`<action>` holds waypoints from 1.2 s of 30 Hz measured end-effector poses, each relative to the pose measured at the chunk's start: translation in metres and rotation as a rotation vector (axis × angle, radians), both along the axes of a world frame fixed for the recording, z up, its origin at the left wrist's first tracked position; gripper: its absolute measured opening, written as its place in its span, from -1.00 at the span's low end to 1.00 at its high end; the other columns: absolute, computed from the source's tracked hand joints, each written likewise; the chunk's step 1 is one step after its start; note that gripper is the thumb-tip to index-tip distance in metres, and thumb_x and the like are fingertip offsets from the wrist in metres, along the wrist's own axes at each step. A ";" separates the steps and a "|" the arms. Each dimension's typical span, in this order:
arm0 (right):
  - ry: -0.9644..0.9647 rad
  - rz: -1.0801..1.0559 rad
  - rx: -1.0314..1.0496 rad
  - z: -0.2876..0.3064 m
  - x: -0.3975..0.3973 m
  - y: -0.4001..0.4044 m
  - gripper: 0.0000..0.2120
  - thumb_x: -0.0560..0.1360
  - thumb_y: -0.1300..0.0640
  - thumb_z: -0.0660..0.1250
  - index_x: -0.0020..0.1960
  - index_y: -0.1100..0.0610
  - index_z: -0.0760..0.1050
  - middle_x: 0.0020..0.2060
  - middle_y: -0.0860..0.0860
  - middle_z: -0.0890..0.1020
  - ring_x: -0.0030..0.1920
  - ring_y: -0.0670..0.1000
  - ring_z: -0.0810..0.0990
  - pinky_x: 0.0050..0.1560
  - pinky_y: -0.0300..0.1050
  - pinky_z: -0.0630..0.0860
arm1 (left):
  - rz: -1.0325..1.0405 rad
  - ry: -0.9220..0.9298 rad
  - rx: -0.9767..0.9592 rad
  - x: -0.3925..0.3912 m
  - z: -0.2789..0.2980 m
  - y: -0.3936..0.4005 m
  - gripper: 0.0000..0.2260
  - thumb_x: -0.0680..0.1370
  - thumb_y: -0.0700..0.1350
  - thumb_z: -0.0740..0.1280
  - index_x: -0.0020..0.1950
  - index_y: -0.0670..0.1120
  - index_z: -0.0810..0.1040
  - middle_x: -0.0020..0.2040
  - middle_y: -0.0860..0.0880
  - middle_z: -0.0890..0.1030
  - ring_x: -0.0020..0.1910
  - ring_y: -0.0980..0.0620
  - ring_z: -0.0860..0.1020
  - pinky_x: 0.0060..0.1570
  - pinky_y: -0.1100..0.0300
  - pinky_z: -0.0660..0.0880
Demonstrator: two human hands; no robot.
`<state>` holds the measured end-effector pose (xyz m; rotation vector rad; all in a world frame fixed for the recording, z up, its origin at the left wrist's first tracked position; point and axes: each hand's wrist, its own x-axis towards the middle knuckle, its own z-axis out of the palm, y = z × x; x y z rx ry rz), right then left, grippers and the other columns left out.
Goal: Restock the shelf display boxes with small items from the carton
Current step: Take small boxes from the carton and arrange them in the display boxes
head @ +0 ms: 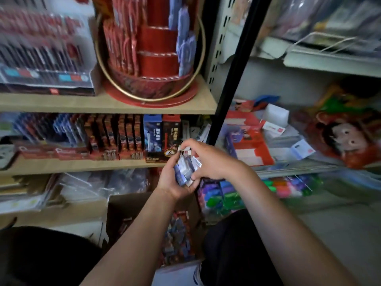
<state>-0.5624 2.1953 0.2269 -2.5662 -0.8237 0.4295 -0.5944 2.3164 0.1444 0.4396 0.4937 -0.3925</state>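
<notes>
A bundle of small blue and white packs [185, 169] sits between both hands in front of the middle shelf. My left hand [172, 179] cups the bundle from below, fingers curled round it. My right hand [208, 161] grips the top of the bundle, fingertips pinching the uppermost pack. Just behind the hands stands a row of display boxes [123, 137] on the middle shelf, red ones to the left, a blue and a red upright pack [162, 133] nearest. Below my arms an open brown carton [132, 209] holds more small packs [178, 236].
A round red tiered stand [152, 58] fills the upper wooden shelf [103, 105]. A black upright post [233, 65] splits the shelving. To the right, white shelves carry loose cartons and a red toy bag [346, 139]. Coloured packs [226, 195] lie low right. My dark-clothed knees flank the carton.
</notes>
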 end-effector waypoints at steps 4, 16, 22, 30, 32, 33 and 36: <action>0.046 -0.063 0.055 0.002 0.009 -0.031 -0.27 0.29 0.22 0.57 0.34 -0.06 0.33 0.13 -0.03 0.40 0.13 -0.04 0.44 0.03 -0.25 0.39 | -0.034 -0.034 -0.021 0.008 0.012 -0.028 -0.70 0.58 0.14 0.25 0.02 -0.04 0.63 -0.12 -0.04 0.70 -0.18 0.01 0.66 -0.17 0.20 0.51; 0.194 -0.449 0.509 -0.006 0.058 -0.130 -0.71 0.44 0.32 0.45 -0.01 0.00 0.47 -0.04 0.10 0.56 -0.22 0.07 0.63 -0.01 0.15 0.59 | -0.174 -0.027 -0.047 0.071 0.020 -0.104 -0.84 0.48 -0.04 0.40 0.00 -0.09 0.62 -0.05 -0.07 0.66 0.03 -0.03 0.60 -0.14 0.16 0.61; 0.136 -0.626 0.650 -0.007 0.087 -0.166 -0.89 0.50 0.31 0.39 0.02 0.25 0.55 -0.26 0.14 0.61 -0.33 0.03 0.57 -0.24 -0.10 0.54 | -0.269 -0.094 0.009 0.114 0.023 -0.143 -0.86 0.46 -0.08 0.40 -0.04 -0.10 0.62 -0.16 -0.03 0.67 -0.11 0.03 0.59 -0.24 0.23 0.60; 0.129 -0.741 0.754 -0.021 0.128 -0.202 -0.83 0.52 0.14 0.42 0.02 0.24 0.58 -0.23 0.28 0.64 -0.34 0.10 0.56 -0.37 -0.12 0.47 | -0.171 -0.093 0.009 0.150 0.021 -0.181 -0.89 0.52 -0.07 0.37 -0.11 -0.10 0.62 -0.21 -0.04 0.68 -0.24 0.03 0.65 -0.26 0.22 0.62; 0.084 -0.830 0.819 -0.018 0.133 -0.210 -0.81 0.53 0.15 0.40 -0.03 0.31 0.57 -0.31 0.23 0.60 -0.41 0.04 0.50 -0.44 -0.18 0.39 | -0.140 -0.107 -0.012 0.159 0.019 -0.187 -0.87 0.49 -0.07 0.40 -0.01 -0.08 0.62 -0.13 -0.04 0.68 -0.21 0.00 0.67 -0.26 0.19 0.62; 0.060 -0.881 0.845 -0.018 0.136 -0.214 -0.78 0.52 0.16 0.40 -0.06 0.36 0.56 -0.35 0.18 0.55 -0.44 0.00 0.46 -0.49 -0.23 0.34 | -0.133 -0.116 -0.021 0.163 0.017 -0.189 -0.80 0.47 -0.07 0.41 0.07 -0.06 0.61 -0.07 -0.04 0.67 -0.19 -0.03 0.68 -0.26 0.18 0.62; 0.040 -0.955 0.899 -0.021 0.147 -0.224 -0.76 0.46 0.21 0.46 -0.09 0.41 0.57 -0.44 0.11 0.45 -0.52 -0.06 0.37 -0.54 -0.30 0.27 | -0.135 -0.124 -0.039 0.173 0.016 -0.195 -0.78 0.51 -0.06 0.39 0.13 -0.08 0.57 -0.05 -0.08 0.69 -0.20 -0.10 0.70 -0.26 0.16 0.63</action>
